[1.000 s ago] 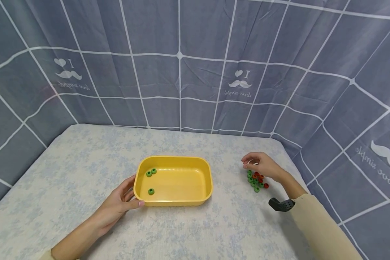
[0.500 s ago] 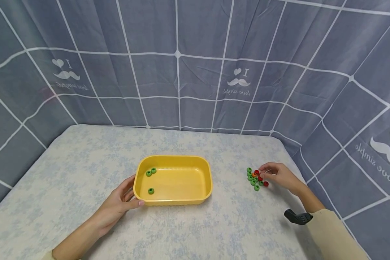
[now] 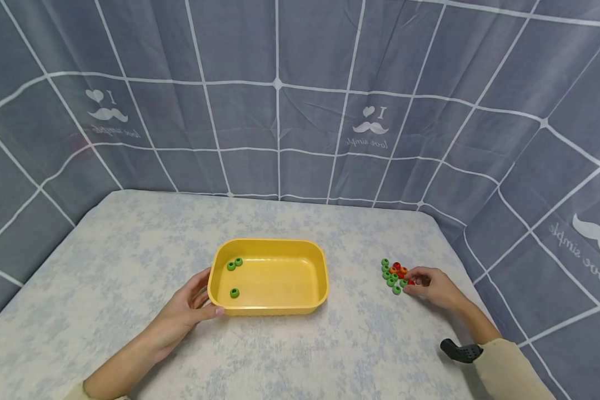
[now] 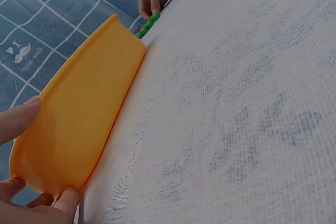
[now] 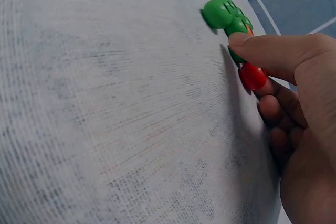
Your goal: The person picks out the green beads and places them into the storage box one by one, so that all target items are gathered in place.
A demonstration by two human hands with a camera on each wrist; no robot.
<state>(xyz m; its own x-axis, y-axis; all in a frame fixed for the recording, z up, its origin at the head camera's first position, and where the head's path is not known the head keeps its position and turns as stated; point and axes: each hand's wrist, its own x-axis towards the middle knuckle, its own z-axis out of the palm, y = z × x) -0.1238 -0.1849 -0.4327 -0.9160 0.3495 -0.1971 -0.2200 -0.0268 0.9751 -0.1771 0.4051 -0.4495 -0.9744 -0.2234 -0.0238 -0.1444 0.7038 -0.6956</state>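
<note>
A yellow plastic tray (image 3: 270,309) stands on the table with three green beads (image 3: 234,293) inside. My left hand (image 3: 182,311) holds its left end, thumb at the near corner and fingers along the side; in the left wrist view the thumb (image 4: 21,119) lies at the rim. To the right is a cluster of green, red and orange beads (image 3: 390,282). My right hand (image 3: 437,286) reaches down at its right side, with thumb and index finger around a red bead (image 5: 254,76) and a green bead (image 5: 237,53). I cannot tell whether they pinch either one.
A pale blue flowered cloth (image 3: 310,355) covers the table. Grey-blue curtains (image 3: 240,122) with white grid lines rise behind it and on both sides. A black device (image 3: 461,351) sits by my right sleeve.
My right hand has moved from the far side of the bead cluster to its right side, coming nearer to me, fingertips now among the beads. The left hand and tray hold still.
</note>
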